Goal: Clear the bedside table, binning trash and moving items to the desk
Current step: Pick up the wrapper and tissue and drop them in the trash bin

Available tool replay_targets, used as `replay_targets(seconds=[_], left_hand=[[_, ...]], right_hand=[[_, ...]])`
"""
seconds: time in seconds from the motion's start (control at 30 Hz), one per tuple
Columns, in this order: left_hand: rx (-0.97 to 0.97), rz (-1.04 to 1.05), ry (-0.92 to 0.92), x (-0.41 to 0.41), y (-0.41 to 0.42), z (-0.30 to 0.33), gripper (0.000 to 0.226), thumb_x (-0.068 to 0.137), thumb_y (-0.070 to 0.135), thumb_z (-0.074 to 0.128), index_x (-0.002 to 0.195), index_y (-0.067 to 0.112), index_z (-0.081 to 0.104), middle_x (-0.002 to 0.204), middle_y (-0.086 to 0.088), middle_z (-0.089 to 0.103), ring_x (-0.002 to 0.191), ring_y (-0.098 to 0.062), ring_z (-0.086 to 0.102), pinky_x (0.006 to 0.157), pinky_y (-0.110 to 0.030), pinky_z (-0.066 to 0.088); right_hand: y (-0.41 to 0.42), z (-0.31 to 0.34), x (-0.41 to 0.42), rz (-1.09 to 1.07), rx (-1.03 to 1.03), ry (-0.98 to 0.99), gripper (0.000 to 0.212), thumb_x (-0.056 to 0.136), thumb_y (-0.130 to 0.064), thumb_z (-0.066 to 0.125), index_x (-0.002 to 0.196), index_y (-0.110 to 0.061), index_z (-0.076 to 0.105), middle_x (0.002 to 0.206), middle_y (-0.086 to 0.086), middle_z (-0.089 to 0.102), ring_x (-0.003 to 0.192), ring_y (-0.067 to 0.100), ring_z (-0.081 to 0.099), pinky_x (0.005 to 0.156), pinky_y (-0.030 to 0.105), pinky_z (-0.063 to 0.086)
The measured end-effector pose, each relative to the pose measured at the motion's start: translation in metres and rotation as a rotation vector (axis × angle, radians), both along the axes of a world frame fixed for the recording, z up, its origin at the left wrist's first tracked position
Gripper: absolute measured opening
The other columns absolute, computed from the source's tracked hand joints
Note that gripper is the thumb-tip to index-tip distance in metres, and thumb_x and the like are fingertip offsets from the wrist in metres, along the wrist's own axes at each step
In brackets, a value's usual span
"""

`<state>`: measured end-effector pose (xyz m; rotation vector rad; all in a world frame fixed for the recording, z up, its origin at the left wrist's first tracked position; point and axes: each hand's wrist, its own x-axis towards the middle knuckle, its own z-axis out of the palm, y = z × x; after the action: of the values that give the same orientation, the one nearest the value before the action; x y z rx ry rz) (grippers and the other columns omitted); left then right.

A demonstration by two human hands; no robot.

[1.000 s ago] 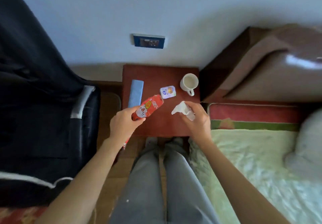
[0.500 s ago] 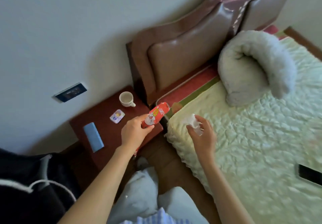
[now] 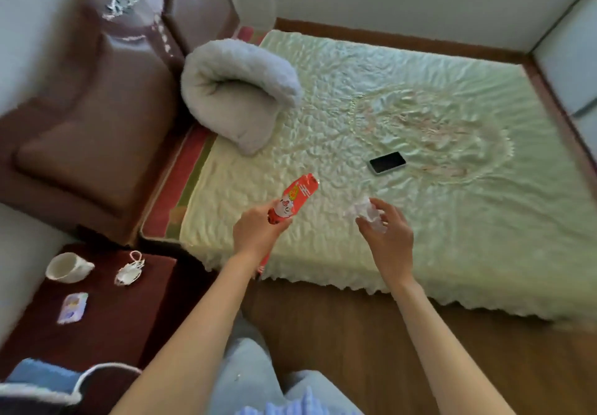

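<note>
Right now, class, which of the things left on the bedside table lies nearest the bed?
The white cable. It sits by the table edge closest to the mattress; the cup stands toward the wall, and the small packet and the blue item lie further along the table, away from the bed.

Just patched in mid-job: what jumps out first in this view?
The left hand grips a red snack wrapper and the right hand a crumpled white tissue, both over the pale green bedspread. A black phone lies on the bed beyond them.
</note>
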<state>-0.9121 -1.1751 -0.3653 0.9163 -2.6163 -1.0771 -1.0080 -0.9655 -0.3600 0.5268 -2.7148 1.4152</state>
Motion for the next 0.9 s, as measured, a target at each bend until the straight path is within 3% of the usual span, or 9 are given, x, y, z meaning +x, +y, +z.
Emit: replay_targets(seconds=[0.07,0.17,0.3,0.53,0.67,0.73,0.9], left_hand=[[-0.001,-0.104,0.003,-0.022,0.044,0.004,0.047,0.080,0.041,0.070,0.123,0.028,0.060,0.107,0.000,0.071,0.096,-0.019,0.065,0.064,-0.024,0.038],[-0.043,-0.257,0.027,-0.049,0.108,0.009,0.047,0.078,0.041,0.072,0.122,0.028,0.061,0.104,-0.001,0.072,0.091,-0.019,0.066,0.064,-0.026,0.044],[-0.051,-0.461,0.032,-0.080,0.180,0.017,0.047,0.077,0.043,0.072,0.121,0.033,0.060,0.101,0.002,0.072,0.088,-0.016,0.067,0.068,-0.033,0.054],[-0.033,-0.828,0.059,-0.142,0.296,0.019,0.051,0.077,0.051,0.068,0.124,0.034,0.058,0.103,0.006,0.071,0.085,-0.011,0.064,0.065,-0.027,0.049],[0.022,-1.001,0.097,-0.186,0.357,0.020,0.051,0.076,0.051,0.068,0.123,0.032,0.059,0.095,0.006,0.072,0.076,-0.010,0.062,0.063,-0.027,0.048],[0.061,-1.089,0.124,-0.211,0.387,0.019,0.048,0.077,0.051,0.068,0.121,0.031,0.061,0.092,0.008,0.071,0.072,-0.008,0.061,0.060,-0.025,0.047],[0.089,-1.314,0.187,-0.271,0.456,0.014,0.050,0.084,0.060,0.046,0.115,0.024,0.063,0.095,0.009,0.061,0.078,-0.015,0.062,0.061,-0.029,0.047]], right_hand=[[0.057,-0.001,0.002,-0.137,-0.032,-0.022,0.040,0.079,-0.022,0.075,0.117,-0.016,0.064,0.109,-0.002,0.062,0.088,0.011,0.059,0.078,0.021,0.046],[0.135,-0.004,0.013,-0.307,-0.075,-0.066,0.039,0.080,-0.020,0.074,0.118,-0.017,0.063,0.109,-0.004,0.062,0.092,0.011,0.059,0.077,0.011,0.042],[0.212,0.000,0.027,-0.472,-0.068,-0.049,0.038,0.080,-0.021,0.075,0.116,-0.017,0.064,0.107,-0.004,0.064,0.094,0.012,0.061,0.082,0.024,0.047],[0.311,0.002,0.034,-0.786,-0.044,0.009,0.037,0.077,-0.019,0.076,0.112,-0.020,0.063,0.100,-0.012,0.061,0.091,0.002,0.057,0.078,0.004,0.038],[0.357,-0.003,0.019,-0.927,-0.017,-0.007,0.038,0.076,-0.017,0.076,0.111,-0.022,0.063,0.098,-0.012,0.061,0.091,0.003,0.056,0.079,0.009,0.041],[0.378,-0.004,0.009,-1.000,0.009,-0.025,0.038,0.076,-0.016,0.076,0.111,-0.023,0.064,0.098,-0.013,0.060,0.091,0.002,0.056,0.078,0.004,0.038],[0.423,-0.003,-0.021,-1.164,0.042,-0.091,0.038,0.077,-0.018,0.075,0.112,-0.026,0.062,0.102,-0.015,0.059,0.094,0.003,0.056,0.080,0.006,0.040]])
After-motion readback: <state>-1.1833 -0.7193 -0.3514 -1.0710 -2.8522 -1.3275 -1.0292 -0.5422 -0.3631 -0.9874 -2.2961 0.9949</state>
